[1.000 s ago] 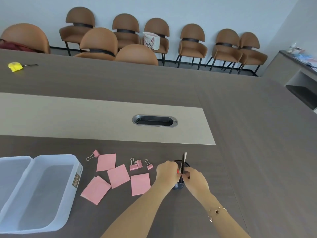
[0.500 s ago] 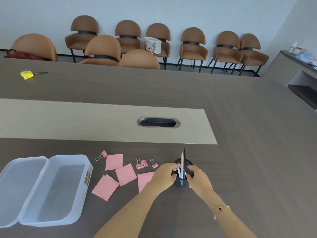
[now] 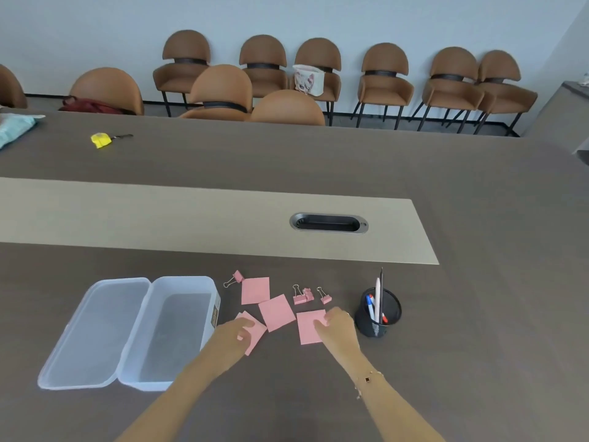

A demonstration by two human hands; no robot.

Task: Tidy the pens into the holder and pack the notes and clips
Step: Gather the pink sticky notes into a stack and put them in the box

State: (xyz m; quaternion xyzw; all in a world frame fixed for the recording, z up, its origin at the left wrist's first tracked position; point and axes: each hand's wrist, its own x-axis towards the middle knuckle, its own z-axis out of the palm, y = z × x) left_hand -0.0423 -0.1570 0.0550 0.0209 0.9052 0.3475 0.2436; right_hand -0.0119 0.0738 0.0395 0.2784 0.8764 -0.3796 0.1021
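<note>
L hand (image 3: pixel 237 330) + R hand (image 3: pixel 336 323) each on pink note; pens (image 3: pixel 376 303) in holder (image 3: pixel 381 314).

Bright, even daylight fills the room, soft and diffuse, no hard glare. Faint shadows sit under the left hand (image 3: pixel 237 330) and right hand (image 3: pixel 338 325). The wide lens bows the bench (image 3: pixel 446 193) at its far edge. Everything's slightly soft, and the chairs (image 3: pixel 384 74) are smeared.
</note>
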